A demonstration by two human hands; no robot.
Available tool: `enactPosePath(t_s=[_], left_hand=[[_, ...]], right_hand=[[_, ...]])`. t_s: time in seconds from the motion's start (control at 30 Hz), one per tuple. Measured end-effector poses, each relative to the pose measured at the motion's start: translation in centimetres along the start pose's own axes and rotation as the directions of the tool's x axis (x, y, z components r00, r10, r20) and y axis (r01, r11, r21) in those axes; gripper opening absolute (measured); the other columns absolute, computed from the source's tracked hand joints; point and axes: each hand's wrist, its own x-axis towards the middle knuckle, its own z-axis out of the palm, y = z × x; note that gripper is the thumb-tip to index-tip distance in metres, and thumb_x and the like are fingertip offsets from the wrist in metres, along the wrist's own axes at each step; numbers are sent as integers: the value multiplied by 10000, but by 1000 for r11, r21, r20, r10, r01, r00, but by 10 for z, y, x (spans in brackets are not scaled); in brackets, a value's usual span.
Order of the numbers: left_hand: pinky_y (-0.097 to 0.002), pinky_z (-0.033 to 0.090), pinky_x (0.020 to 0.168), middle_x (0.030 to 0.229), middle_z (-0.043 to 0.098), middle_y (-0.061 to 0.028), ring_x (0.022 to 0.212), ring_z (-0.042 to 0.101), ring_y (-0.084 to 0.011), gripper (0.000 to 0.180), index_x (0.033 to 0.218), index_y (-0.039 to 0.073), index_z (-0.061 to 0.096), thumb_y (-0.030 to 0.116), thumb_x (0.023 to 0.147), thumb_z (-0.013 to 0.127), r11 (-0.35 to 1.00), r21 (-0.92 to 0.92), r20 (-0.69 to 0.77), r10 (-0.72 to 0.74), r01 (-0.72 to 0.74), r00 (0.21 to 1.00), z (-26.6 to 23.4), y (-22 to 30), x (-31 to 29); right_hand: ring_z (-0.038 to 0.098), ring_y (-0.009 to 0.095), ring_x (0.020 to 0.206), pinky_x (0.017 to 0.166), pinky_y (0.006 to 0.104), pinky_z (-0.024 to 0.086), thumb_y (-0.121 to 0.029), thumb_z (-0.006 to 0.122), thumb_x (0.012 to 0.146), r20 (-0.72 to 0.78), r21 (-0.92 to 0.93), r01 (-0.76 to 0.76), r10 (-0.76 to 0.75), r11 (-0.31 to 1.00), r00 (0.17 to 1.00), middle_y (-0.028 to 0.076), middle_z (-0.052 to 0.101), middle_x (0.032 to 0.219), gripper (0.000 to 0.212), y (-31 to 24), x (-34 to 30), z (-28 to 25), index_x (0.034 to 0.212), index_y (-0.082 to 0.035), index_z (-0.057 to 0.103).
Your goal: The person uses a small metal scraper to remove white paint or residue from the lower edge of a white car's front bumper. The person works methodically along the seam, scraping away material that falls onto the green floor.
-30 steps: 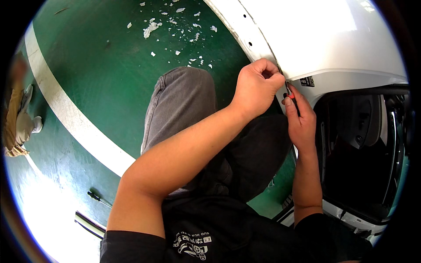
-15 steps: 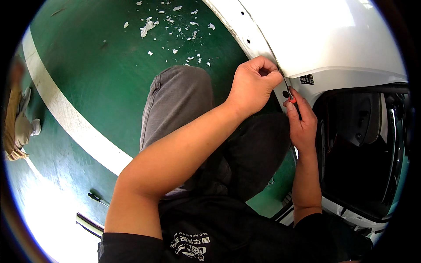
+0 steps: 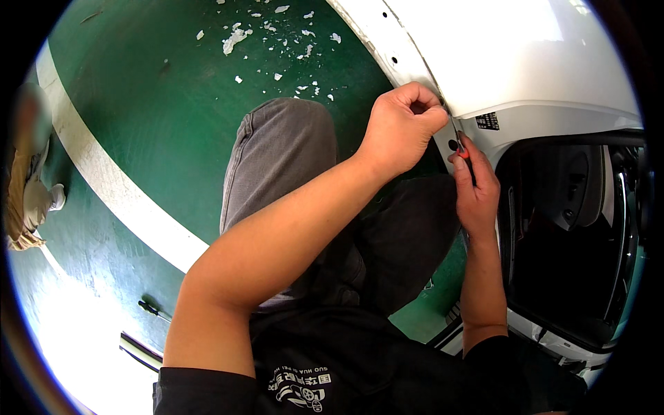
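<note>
My left hand [image 3: 407,128] is closed in a pinch against the edge seam of a white car body panel [image 3: 512,62]; what its fingertips grip, if anything, is hidden. Just below and to the right, my right hand [image 3: 477,194] holds a small tool with a red and black handle [image 3: 464,153]. A thin shaft seems to run up from the handle toward the seam, but its tip cannot be made out. Dark round holes mark the white flange [image 3: 413,66] beside the panel, one of them close to the tool.
White flakes [image 3: 236,40] lie scattered on the green floor [image 3: 159,104]. A dark window opening [image 3: 553,263] is at the right. At lower left are a black-handled screwdriver [image 3: 148,308] and a trim strip [image 3: 138,351]. Another person's shoe [image 3: 57,197] shows at the far left.
Both hands keep nearly the same place and grip. The view has shifted slightly, and the person at the far left has moved a little.
</note>
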Motion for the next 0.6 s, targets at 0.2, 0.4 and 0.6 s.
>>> enactPosePath(t_s=[0.2,0.4,0.6], left_hand=[[-226,496,733,869,677,29,800,583,-43,36,942,8,712,28,935,742,1000,4,6,3,-3,1000,-1,1,0],[-227,493,715,857,676,28,792,580,-43,32,931,9,710,27,931,737,999,32,10,41,-41,999,0,2,1],[-231,484,703,845,672,27,779,574,-45,55,921,10,705,44,919,748,997,70,5,24,-24,1000,-2,3,0]], right_hand=[[693,219,994,914,333,537,-114,667,1065,-8,13,-45,45,999,999,141,724,1102,375,-9,7,6,1423,-4,674],[704,230,985,888,339,548,-116,662,1069,-27,-25,5,-5,1000,1000,151,730,1109,360,-16,12,6,1406,10,676],[703,234,971,875,339,549,-131,662,1075,-29,-55,6,-7,998,1000,154,726,1091,345,-12,7,6,1388,13,682]])
